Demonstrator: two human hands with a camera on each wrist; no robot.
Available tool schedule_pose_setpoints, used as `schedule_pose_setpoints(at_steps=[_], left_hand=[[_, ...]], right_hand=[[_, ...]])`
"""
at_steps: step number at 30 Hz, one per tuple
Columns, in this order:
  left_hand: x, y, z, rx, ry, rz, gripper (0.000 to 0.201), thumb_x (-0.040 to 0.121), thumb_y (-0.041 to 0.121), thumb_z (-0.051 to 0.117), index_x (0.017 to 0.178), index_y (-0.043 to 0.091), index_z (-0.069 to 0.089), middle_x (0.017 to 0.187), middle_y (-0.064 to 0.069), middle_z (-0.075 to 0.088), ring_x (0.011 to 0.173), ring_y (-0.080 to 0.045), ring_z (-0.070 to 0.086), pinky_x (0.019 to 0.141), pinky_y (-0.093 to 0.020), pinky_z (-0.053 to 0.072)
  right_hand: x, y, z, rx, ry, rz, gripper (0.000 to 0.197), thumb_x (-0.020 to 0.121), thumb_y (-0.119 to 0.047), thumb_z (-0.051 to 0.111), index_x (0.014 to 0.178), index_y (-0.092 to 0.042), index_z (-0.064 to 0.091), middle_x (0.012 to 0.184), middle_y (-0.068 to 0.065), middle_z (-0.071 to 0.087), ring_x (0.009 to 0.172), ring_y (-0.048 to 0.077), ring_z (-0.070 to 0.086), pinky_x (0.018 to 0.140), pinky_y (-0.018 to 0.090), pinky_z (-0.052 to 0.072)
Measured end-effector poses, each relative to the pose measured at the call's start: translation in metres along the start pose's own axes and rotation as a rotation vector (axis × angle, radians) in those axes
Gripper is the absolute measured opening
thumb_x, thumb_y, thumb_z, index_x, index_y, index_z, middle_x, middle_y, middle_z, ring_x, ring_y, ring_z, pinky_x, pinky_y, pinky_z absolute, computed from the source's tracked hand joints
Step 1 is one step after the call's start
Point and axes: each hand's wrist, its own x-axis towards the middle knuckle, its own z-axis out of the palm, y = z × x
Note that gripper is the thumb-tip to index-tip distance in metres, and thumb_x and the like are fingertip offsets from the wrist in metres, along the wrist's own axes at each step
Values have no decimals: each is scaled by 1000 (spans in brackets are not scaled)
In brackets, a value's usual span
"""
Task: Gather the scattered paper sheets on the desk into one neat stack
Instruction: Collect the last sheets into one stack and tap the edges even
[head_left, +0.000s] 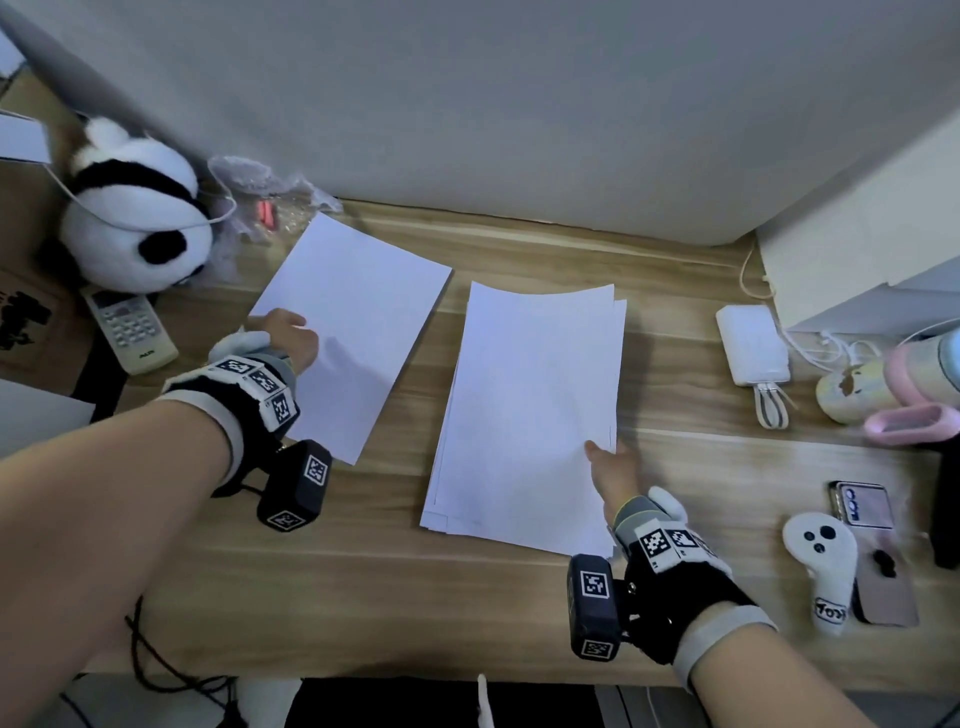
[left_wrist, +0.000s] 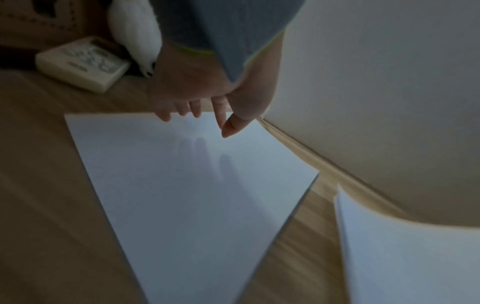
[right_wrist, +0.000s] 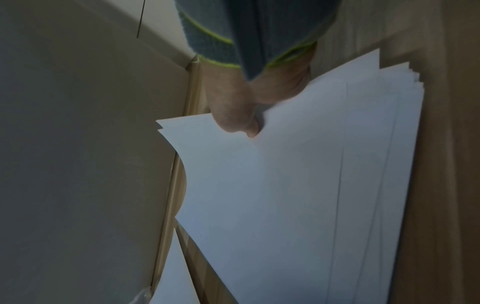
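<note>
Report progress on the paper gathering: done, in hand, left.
Done: most sheets lie in one stack, edges uneven. In hand: the right hand pinches the stack's right edge; the left hand touches the loose sheet, apart from the stack on the desk. Left: add that sheet, square the edges.
</note>
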Motion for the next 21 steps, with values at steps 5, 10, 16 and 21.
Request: schedule_pose_setpoints(at_steps=[5,10,16,21], left_hand=[[27,-14,-9,1,-10,-41,73,79,14,64,144,3,30,145,-24,38,129,-11,49,106,-25,38],[23,-6,-18,135,-110,-175,90,87,13,65,151,2,2,158,-18,14,145,-38,19,116,-48,21],[19,-10,-14,311,-164,-131,73,80,15,72,140,-5,34,143,-24,44,132,-38,43,107,-43,37],[11,3,-12,153,-230,-31,39,96,5,42,131,-10,48,110,-19,54,84,-36,53,71,-27,38]], right_hand=[[-5,-7,13,23,54,-32,32,92,-11,49,122,-2,56,123,15,63,113,33,58,93,34,43],[-3,-9,21,20,54,-31,33,91,-13,50,122,-2,56,122,16,63,111,33,59,95,36,45],[-1,-7,19,-10,52,-29,33,90,-13,51,121,-3,57,121,16,64,111,33,60,97,39,46],[-6,-14,18,-45,54,-39,35,90,-12,51,124,-2,55,124,16,62,113,34,58,96,37,44]])
